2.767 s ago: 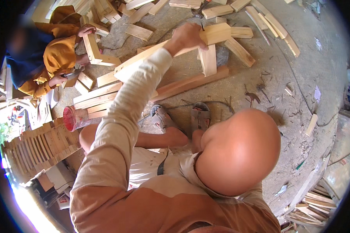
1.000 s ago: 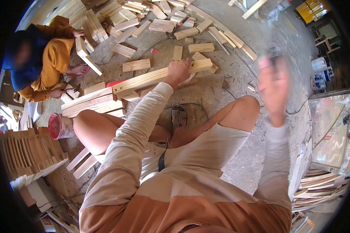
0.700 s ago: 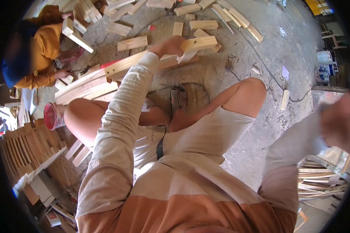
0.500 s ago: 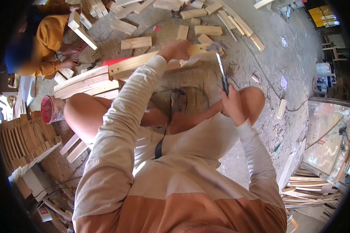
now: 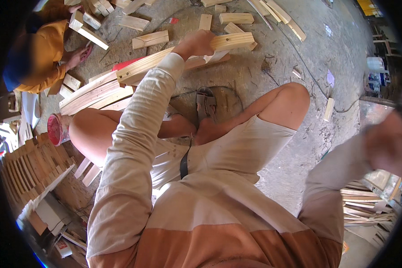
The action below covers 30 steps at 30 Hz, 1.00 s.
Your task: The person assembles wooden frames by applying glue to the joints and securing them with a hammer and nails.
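Note:
My left hand (image 5: 195, 43) is wrapped over a long pale wooden beam (image 5: 233, 41), which slants across the floor in front of my legs. The beam's near-left end lies against a stack of wooden pieces (image 5: 91, 96), with a dark spot near that end. Out at the far right edge, my right hand (image 5: 388, 145) is raised and blurred by motion. It is closed on the hammer, of which only a dark strip shows at the picture's rim. The hammer's head is out of sight.
Short wood blocks (image 5: 151, 39) lie scattered ahead. At the upper left, another person in an orange sleeve (image 5: 49, 42) sits near wood pieces. A red-rimmed bucket (image 5: 56, 129) stands by my left knee. Thin wood strips (image 5: 366, 203) are piled at right; a cable (image 5: 306, 67) crosses the floor.
My right hand has swung from the beam's far end, where the hammer head was, up and out to the right. My left hand keeps its grip on the beam.

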Available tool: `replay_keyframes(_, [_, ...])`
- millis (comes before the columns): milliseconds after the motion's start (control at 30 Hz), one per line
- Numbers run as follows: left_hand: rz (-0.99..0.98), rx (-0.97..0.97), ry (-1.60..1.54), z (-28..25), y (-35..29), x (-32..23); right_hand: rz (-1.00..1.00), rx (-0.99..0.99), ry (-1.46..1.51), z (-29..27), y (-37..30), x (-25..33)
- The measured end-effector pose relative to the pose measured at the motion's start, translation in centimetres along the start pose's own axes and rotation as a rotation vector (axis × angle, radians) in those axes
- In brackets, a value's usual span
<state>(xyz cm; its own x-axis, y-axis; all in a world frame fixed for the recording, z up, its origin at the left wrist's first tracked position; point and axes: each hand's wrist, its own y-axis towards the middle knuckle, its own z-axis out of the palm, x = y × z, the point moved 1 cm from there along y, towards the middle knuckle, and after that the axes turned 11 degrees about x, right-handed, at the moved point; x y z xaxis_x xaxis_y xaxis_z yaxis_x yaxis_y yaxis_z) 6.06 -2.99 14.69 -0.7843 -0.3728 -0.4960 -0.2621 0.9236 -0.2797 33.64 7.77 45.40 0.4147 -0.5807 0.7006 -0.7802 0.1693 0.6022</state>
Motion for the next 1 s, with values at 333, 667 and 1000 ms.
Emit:
replay_keyframes(333, [-0.080, -0.012, 0.050, 1.2, -0.2, 0.1, 0.775, 0.281, -0.963, 5.0, -10.1, -9.1])
replay_keyframes(667, [-0.082, 0.031, 0.011, 0.6, -0.1, 0.7, 0.359, 0.027, -0.129, 4.2, -5.5, -5.0])
replay_keyframes(1000, [-0.128, 0.042, 0.015, -1.2, -0.5, -1.0, 0.744, 0.070, -0.352, 6.0, -9.1, -7.6])
